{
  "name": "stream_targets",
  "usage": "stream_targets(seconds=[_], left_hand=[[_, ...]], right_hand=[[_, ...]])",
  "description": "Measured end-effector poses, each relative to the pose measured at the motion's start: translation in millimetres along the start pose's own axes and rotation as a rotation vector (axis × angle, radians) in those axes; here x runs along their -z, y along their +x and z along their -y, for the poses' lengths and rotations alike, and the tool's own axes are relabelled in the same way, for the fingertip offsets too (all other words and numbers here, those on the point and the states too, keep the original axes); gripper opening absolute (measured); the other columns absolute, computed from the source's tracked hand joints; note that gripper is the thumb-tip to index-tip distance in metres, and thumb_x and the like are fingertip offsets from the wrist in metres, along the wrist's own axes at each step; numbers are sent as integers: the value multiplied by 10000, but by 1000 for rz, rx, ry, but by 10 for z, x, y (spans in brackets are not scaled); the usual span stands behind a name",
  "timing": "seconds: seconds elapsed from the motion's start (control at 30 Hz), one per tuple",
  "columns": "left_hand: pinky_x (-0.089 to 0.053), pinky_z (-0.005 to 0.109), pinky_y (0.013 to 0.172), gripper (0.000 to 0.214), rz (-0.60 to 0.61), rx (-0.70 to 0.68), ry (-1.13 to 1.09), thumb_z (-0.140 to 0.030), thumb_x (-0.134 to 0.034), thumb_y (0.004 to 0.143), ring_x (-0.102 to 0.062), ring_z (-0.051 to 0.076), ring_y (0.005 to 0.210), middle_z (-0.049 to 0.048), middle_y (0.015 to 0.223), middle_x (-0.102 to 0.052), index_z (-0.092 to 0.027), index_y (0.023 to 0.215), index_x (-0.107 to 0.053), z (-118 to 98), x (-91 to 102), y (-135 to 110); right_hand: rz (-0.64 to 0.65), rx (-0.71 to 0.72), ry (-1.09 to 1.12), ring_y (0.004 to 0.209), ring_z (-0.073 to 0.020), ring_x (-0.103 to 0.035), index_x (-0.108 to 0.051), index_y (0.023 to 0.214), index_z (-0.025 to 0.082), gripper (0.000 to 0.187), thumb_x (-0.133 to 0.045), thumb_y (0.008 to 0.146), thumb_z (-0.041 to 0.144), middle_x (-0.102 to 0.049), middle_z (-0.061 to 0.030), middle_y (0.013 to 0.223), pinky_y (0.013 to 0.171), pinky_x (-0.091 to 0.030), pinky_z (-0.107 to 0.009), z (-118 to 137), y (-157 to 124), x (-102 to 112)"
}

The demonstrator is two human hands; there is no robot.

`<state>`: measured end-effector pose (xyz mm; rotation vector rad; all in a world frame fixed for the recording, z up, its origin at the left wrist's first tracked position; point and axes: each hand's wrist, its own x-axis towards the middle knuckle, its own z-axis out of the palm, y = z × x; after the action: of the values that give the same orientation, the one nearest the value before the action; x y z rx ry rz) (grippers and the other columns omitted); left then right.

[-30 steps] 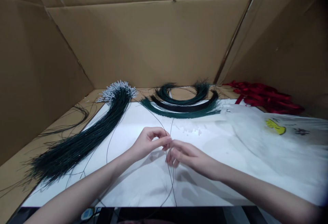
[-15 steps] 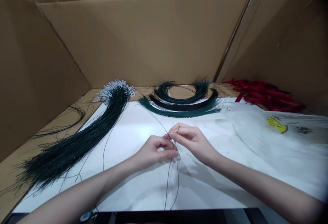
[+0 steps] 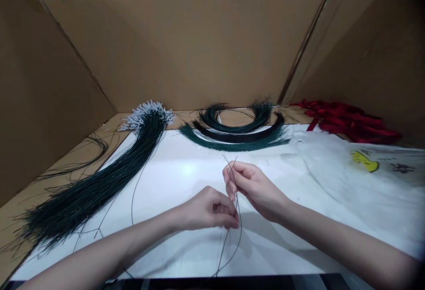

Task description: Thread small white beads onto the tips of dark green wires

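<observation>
A thin dark wire loops down from both my hands toward the near edge of the white table. My left hand is closed in a pinch on the wire, low and near me. My right hand is closed just above and to the right of it, pinching the wire's two upper ends, which stick up past the fingers. The two hands almost touch.
A long bundle of dark green wires with white tips lies at the left. Curved green and black wire bundles lie at the back. Red ribbons and a clear plastic bag sit at the right. Cardboard walls enclose the table.
My left hand has slid down the wire toward me and to the right. My right hand has risen above it, and the wire loop has narrowed.
</observation>
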<state>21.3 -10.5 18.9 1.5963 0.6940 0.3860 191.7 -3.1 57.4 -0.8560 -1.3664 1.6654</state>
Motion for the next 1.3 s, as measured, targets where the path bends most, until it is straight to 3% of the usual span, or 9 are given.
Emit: stream_targets(seconds=[0.1,0.2,0.37,0.43,0.63,0.83,0.97,1.17,1.3], left_hand=[[-452,254,614,182,-28,1,8,-321,-723,787,-592,143,650,52,715,-683,-140,765,-720,5,-43,47],[-437,248,610,199,-106,0,36,-310,-764,750,-598,147,657,38,689,-683,-147,856,-722,-23,-37,54],[-436,228,668,239,-516,-186,137,-290,-729,805,-585,112,706,9,764,-657,-156,987,-652,-128,152,15],[-473,228,705,249,-571,-333,164,-260,-708,833,-622,115,741,11,805,-670,-168,1051,-630,-158,212,17],[-491,216,674,87,-483,-436,211,-205,-647,888,-624,104,674,14,700,-667,-142,834,-673,-181,197,87],[-444,214,640,170,-522,-304,122,-269,-690,853,-584,98,648,12,680,-638,-124,773,-651,-106,193,225],[-441,220,596,211,-523,-254,32,-313,-655,875,-570,98,582,-2,614,-606,-127,791,-604,19,179,290],[-429,207,558,228,-472,-241,-98,-299,-661,861,-579,80,558,-9,719,-626,-149,1020,-598,150,171,327],[-395,206,522,186,-405,-244,-123,-317,-655,876,-554,91,509,-28,537,-575,-136,887,-615,156,173,332]], right_hand=[[-59,-35,46,423,-26,-246,-514,769,160,377,-572,904,507,-377,76,585,432,-168,-202,-37,-30,-39],[-103,-47,54,441,-29,-202,-522,780,160,376,-573,900,512,-355,78,594,435,-121,-214,-58,-37,-29],[-105,-57,9,465,-37,-197,-576,806,139,392,-578,890,522,-343,76,573,463,-118,-227,-133,-16,129],[-70,-80,-18,459,-41,-195,-585,793,136,419,-577,882,545,-341,74,561,459,-109,-234,-180,-17,184],[51,-127,-74,473,-57,-214,-591,784,128,485,-506,905,590,-326,63,581,456,-136,-242,-315,-67,174],[55,-22,-218,570,-100,-340,-638,890,129,528,-379,975,581,-389,31,625,552,-254,-262,-413,-115,229],[84,16,-302,594,-110,-371,-636,884,149,434,-467,958,542,-429,29,629,591,-273,-265,-472,-93,325],[159,3,-248,516,-98,-349,-623,851,135,476,-407,967,543,-413,42,549,572,-292,-267,-536,-33,354],[183,-28,-197,459,-76,-312,-617,852,126,444,-422,959,509,-428,46,538,498,-259,-250,-554,-23,357]])
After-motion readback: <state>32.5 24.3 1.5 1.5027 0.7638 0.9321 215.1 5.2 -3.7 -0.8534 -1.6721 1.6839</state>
